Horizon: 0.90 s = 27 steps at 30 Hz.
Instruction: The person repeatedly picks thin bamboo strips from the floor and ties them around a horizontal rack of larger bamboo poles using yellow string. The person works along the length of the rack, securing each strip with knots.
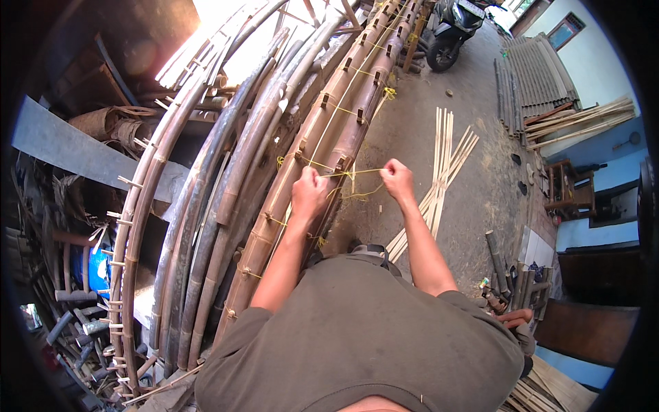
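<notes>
A thin yellow string (352,174) stretches between my two closed hands. My left hand (310,192) is over the long bamboo poles, its fingers pinching one part of the string. To the right, beyond the poles' edge, my right hand (398,181) grips another part, and a slack loop hangs below. Two poles lie side by side, a left bamboo pole (317,129) and a right bamboo pole (351,139), both with rows of dark slots. More yellow string crosses them at intervals, with a yellow tuft (389,93) on the right pole's far side. What my fingertips pinch is partly hidden.
On the left lie several dark bamboo poles (237,172) and a curved bamboo frame (130,206) with short pegs. Pale bamboo strips (439,185) lie crossed on the floor at right. Farther off stand a motorbike (456,31), corrugated sheets (539,72) and a wooden chair (570,189).
</notes>
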{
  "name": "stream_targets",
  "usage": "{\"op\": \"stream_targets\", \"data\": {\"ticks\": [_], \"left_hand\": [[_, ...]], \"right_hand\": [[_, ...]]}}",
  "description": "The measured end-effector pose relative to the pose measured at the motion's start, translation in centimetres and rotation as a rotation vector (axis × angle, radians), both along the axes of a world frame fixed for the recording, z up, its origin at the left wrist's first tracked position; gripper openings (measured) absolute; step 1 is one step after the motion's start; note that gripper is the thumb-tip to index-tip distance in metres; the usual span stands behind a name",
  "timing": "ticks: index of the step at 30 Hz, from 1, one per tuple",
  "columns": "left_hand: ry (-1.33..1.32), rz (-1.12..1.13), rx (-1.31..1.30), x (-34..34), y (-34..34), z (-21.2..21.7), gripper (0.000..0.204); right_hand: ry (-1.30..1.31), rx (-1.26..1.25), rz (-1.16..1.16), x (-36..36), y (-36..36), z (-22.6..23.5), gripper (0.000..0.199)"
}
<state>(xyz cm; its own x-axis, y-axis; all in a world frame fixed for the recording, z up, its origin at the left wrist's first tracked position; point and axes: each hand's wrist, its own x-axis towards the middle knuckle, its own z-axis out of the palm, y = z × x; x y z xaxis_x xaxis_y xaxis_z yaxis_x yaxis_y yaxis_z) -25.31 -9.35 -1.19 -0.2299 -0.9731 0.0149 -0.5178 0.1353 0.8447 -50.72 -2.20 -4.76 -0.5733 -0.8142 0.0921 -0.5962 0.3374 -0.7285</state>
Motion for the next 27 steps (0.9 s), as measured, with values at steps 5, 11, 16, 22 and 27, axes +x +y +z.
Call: {"op": "stream_targets", "data": {"ticks": [5, 11, 16, 22, 27], "left_hand": [[0.458, -0.549, 0.680, 3.8, 3.2, 4.4, 0.012], [0.454, -0.676, 0.805, 1.0, 8.0, 3.8, 0.012], [0.260, -0.918, 0.558, 0.3, 8.9, 1.2, 0.029], [-0.196, -0.695, -0.003, -1.5, 11.0, 0.6, 0.046], [0.000, -0.577, 0.284, -3.2, 13.3, 0.7, 0.046]], "right_hand": [[0.046, 0.050, -0.149, -3.3, 4.2, -1.6, 0.020], [-0.017, 0.005, -0.256, -6.7, 9.6, -4.6, 0.019], [0.181, 0.248, -0.619, -15.5, 19.7, -7.8, 0.018], [0.139, 0.577, -0.422, -21.4, 26.1, -9.5, 0.021], [-0.503, 0.403, 0.187, -10.8, 17.2, -3.6, 0.011]]}}
